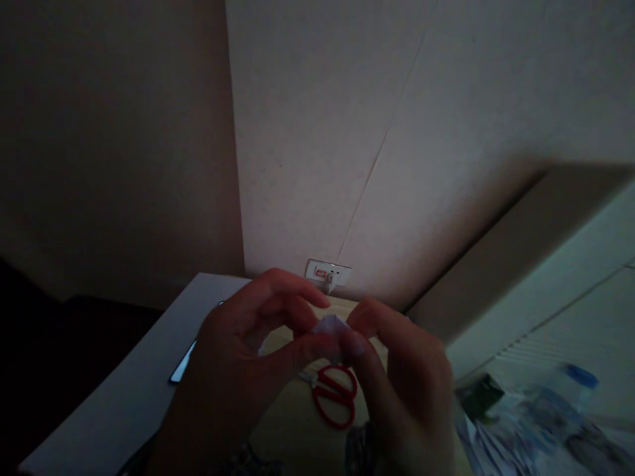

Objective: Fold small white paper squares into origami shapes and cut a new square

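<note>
Left of the hands, a white surface (124, 390) is seen running back toward the wall (317, 165); on it a phone (182, 365) with a lit screen is partly covered by the left hand (243, 354). The left hand is held curled, its index finger arched above; the near edge of a small folded white paper (331, 324) is pinched by its thumb and a lower finger. A pale patch is glimpsed inside the curl of that hand; what it is cannot be told. The paper is held between both hands, its peak pointed upward. Beyond the paper, a socket plate (312, 270) is set low in the wall, a pale plug (330, 284) fitted in it. Below the paper, scissors (337, 396) with red handles are laid on the pale wooden counter (282, 423), blades mostly hidden by the left hand. The paper's other side is gripped between thumb and index finger by the right hand (411, 370). A patterned cuff (361, 446) is noted at the right wrist. Right of the hands, a dark green packet (481, 396), crumpled clear plastic (546, 423) and a blue cap (581, 375) are seen, blurred.
</note>
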The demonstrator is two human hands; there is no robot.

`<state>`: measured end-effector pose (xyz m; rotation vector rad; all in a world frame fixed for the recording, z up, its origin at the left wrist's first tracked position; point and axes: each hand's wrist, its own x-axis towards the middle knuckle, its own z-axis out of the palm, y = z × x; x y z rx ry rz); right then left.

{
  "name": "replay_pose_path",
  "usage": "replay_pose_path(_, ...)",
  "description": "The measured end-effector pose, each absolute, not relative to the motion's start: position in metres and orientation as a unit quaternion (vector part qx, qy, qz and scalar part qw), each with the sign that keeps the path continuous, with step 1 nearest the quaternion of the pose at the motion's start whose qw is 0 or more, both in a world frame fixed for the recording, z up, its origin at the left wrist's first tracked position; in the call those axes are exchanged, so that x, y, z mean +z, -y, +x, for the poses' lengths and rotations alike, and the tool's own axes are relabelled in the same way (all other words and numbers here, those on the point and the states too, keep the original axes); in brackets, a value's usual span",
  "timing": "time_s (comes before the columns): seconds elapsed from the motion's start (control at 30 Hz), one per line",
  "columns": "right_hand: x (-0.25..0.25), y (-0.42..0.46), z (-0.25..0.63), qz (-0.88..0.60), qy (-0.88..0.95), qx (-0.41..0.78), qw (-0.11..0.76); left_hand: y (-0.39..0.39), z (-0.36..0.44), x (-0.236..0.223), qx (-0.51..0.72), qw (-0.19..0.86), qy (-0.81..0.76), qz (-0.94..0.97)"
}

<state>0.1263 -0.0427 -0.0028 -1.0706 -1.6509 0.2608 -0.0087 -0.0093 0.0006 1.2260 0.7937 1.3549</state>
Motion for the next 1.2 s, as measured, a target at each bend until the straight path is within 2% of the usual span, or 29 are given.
replay_pose_path(0.1, -0.0011, 0.0412, 0.1271, -0.465, 0.688, 0.102, 0.548, 0.0102, -0.0083, 0.0013, 0.559, 0.56, -0.332, 0.513)
replay_pose_path(0.47, -0.0051, 0.0412, 0.1236, -0.474, 0.678, 0.085, 0.556, 0.0105, -0.0108, -0.0005, 0.57, 0.515, -0.329, 0.548)
replay_pose_path(0.87, -0.005, 0.0355, 0.1227, -0.476, 0.655, 0.135, 0.57, 0.01, -0.0162, 0.0032, 0.55, 0.497, -0.371, 0.56)
replay_pose_path(1.03, -0.0021, 0.0339, 0.1251, -0.472, 0.665, 0.116, 0.567, 0.0096, -0.0143, 0.0019, 0.55, 0.523, -0.336, 0.558)
replay_pose_path(1.2, -0.0033, 0.0347, 0.1258, -0.47, 0.675, 0.107, 0.559, 0.0098, -0.0126, 0.0011, 0.555, 0.482, -0.354, 0.579)
